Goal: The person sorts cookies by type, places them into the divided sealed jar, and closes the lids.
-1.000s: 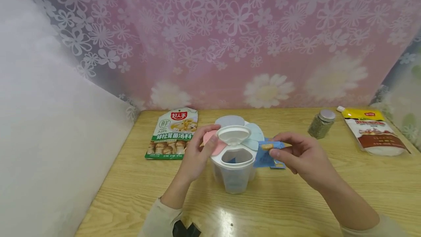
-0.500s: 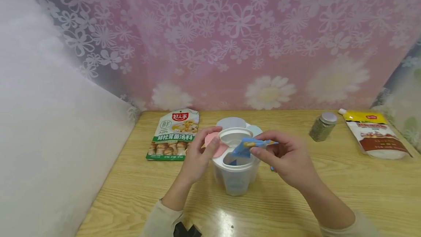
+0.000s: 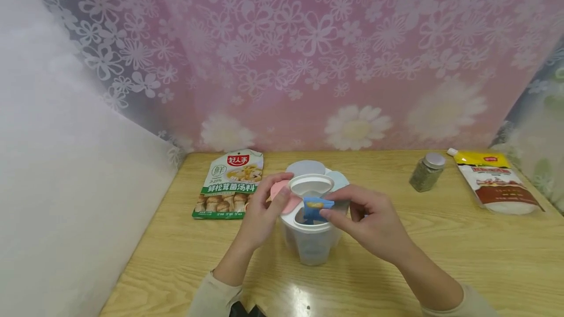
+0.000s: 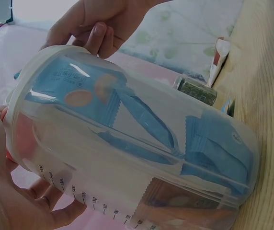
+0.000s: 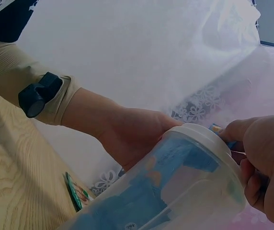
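Note:
A clear plastic storage canister (image 3: 314,248) with several compartments and pastel flap lids stands on the table, its front white-rimmed flap (image 3: 312,185) raised. My left hand (image 3: 260,214) grips the canister's left side, thumb over the pink lid (image 3: 286,196). Between thumb and fingers my right hand (image 3: 374,221) pinches a small blue packet (image 3: 315,204), its lower part inside the open front compartment. Through the wall, the left wrist view shows several blue packets (image 4: 218,153) in the canister and a brown packet (image 4: 175,196) in a neighbouring compartment.
Left of the canister lies a mushroom soup seasoning pouch (image 3: 228,185). A glass jar of dried herbs (image 3: 427,172) stands to the right, with a white, yellow and brown spouted pouch (image 3: 498,182) beyond it. A flowered curtain (image 3: 317,62) hangs behind the table.
My right hand has carried the blue packet left from beside the canister and lowered it into the open front compartment. The left hand keeps its hold on the canister.

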Tool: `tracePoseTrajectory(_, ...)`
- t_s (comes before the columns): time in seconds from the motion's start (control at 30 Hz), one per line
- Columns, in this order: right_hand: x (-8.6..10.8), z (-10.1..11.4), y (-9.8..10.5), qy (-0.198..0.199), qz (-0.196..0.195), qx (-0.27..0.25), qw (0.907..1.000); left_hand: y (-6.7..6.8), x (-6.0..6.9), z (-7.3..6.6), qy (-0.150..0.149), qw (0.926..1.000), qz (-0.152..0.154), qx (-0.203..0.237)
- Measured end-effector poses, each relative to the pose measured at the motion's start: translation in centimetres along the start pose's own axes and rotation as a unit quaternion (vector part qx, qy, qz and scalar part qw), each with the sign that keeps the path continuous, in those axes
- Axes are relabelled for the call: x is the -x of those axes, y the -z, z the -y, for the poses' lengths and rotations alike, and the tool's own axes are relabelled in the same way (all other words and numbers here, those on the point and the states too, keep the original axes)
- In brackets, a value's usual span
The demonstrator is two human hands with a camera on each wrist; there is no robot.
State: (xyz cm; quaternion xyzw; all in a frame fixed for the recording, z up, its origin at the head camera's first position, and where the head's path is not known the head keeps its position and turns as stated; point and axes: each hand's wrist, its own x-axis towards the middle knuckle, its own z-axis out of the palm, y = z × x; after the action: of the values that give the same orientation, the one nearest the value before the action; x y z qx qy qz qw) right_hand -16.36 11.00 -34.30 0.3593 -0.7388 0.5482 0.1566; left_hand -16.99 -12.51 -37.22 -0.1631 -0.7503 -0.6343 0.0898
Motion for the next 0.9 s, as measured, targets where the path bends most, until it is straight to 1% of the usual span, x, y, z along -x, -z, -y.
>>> tracePoseTrajectory(0.23, -0.1, 0.2, -0.1, 0.021, 0.001, 0.015, 0.9997, 0.2, 0.0, -0.2, -0.014, 0.9998, 0.004, 0.011)
tracePoseTrajectory(0.33, -0.1, 0.1, 0.0, 0.02, 0.005, 0.018, 0.9996, 0.2, -0.1, -0.2, -0.014, 0.9998, 0.006, 0.014)
tracePoseTrajectory(0.4, -0.1, 0.0, 0.2, 0.011, 0.01, 0.013, 0.9998, 0.2, -0.1, -0.1, -0.011, 0.9999, 0.006, 0.012)
tracePoseTrajectory(0.5, -0.1, -0.4, 0.5, -0.004, 0.02, -0.007, 0.9998, 0.2, 0.0, -0.1, -0.008, 0.9999, 0.003, 0.008)
tracePoseTrajectory(0.6, 0.0, -0.9, 0.8, -0.01, 0.033, -0.034, 0.9988, 0.1, 0.0, 0.0, -0.009, 0.9999, 0.002, 0.01)
tracePoseTrajectory(0.7, -0.1, -1.2, 1.2, -0.023, 0.045, -0.065, 0.9966, 0.1, 0.0, 0.0, -0.011, 0.9998, 0.003, 0.015)
tracePoseTrajectory(0.8, -0.1, -1.5, 1.5, -0.04, 0.057, -0.083, 0.9942, 0.0, 0.1, 0.0, -0.01, 0.9998, 0.002, 0.016)
tracePoseTrajectory(0.9, -0.2, -1.8, 2.0, -0.047, 0.064, -0.111, 0.9906, 0.0, 0.0, 0.0, -0.012, 0.9998, 0.005, 0.014)
